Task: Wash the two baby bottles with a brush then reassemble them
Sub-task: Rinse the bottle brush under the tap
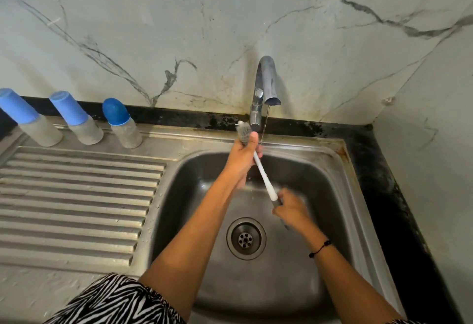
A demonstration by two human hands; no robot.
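Left hand (242,156) gripping the bottle brush (258,163) just under its grey bristle head, fingers curled round the white shaft, thumb up against the bristles. Right hand (290,209) holding the lower end of the same brush, fingers wrapped round the grey handle part; somewhat blurred, so the exact finger placement hard to tell. Brush running on a slant from the left hand, up and away, down to the right hand, nearer the body, both hanging over the sink (340,159) basin.

Thin stream of water falling from the tap (266,85) spout, just to the right of the left hand's fingers, passing close beside the brush head; touching or not, cannot tell. Drain (246,238) lying below and between the two hands, nearer the body.

Three baby bottles standing well off to the left of the left hand, in a row at the back of the steel bench, all capped in blue: far-left bottle (29,119), middle bottle (76,119), and nearest bottle (121,124), the last with a rounded darker cap. None being touched by either hand.

Ribbed draining board (76,200) stretching out left of and below the left forearm. Black thread bracelet (320,248) sitting on the right wrist.
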